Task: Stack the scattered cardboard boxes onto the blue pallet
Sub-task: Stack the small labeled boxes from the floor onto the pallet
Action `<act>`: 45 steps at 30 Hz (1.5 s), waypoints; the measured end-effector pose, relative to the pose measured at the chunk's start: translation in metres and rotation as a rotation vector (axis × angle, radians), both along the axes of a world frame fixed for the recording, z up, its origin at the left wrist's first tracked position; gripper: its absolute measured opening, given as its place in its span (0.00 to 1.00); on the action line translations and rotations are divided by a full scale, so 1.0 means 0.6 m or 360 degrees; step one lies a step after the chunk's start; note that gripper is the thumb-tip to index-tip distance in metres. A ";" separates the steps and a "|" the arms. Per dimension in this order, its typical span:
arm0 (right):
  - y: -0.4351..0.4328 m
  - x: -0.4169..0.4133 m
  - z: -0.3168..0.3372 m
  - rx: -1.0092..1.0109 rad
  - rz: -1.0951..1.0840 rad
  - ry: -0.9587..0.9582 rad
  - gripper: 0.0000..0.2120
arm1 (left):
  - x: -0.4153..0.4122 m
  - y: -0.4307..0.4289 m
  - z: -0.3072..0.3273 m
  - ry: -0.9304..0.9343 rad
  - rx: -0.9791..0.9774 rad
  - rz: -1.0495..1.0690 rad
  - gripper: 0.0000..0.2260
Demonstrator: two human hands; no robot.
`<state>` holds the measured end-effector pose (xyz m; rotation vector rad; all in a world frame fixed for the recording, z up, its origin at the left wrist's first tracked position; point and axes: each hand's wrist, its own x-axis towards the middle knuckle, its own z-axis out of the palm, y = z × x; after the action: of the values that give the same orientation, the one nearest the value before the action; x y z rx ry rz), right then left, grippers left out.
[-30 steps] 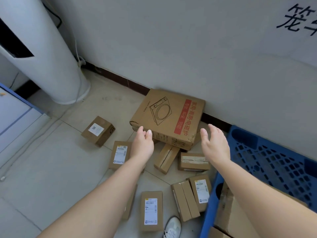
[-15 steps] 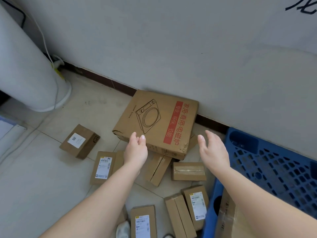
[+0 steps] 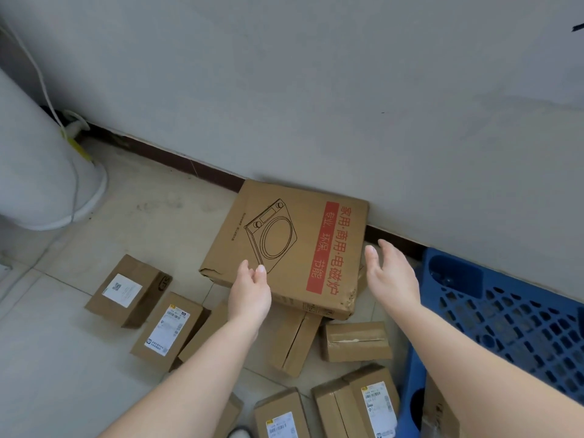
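Cardboard box (image 3: 286, 216), flat, square, corner-crumpled, between left hand (image 3: 249, 295) and right hand (image 3: 392, 279)

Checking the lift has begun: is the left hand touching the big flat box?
Cannot tell. The head view shows the left hand overlapping the big flat box at its near edge, but no contact or gap.

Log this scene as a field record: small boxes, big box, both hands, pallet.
small boxes: scattered on the floor, several with white labels
big box: flat, red label, by the wall, near edge resting on small boxes
left hand: open, fingers straight, at the big box's near-left edge; contact unclear
right hand: open, beside its right edge, holding nothing
pallet: blue, on the right, by the wall
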<state>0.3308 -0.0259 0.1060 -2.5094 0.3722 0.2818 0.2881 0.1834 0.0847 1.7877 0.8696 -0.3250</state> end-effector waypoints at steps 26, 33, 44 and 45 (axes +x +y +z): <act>0.044 -0.081 -0.409 -0.0014 0.0394 0.0460 0.29 | 0.052 -0.062 -0.462 0.0342 -0.0241 0.0648 0.32; 0.109 -0.071 -0.394 0.0046 0.0750 0.0760 0.16 | 0.007 0.004 -0.483 0.0157 -0.0027 0.0791 0.33; 0.026 0.193 -0.440 -0.0624 0.0469 -0.0114 0.29 | -0.074 0.099 -0.506 0.0034 -0.0105 0.0433 0.38; 0.019 0.198 -0.448 -0.0599 0.0420 -0.0049 0.30 | -0.083 0.109 -0.509 0.0022 -0.0118 0.0406 0.37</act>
<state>0.4498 -0.0145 -0.1628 -2.9342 0.0834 0.2981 0.2384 0.2491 -0.2204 1.5866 1.0691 -0.2013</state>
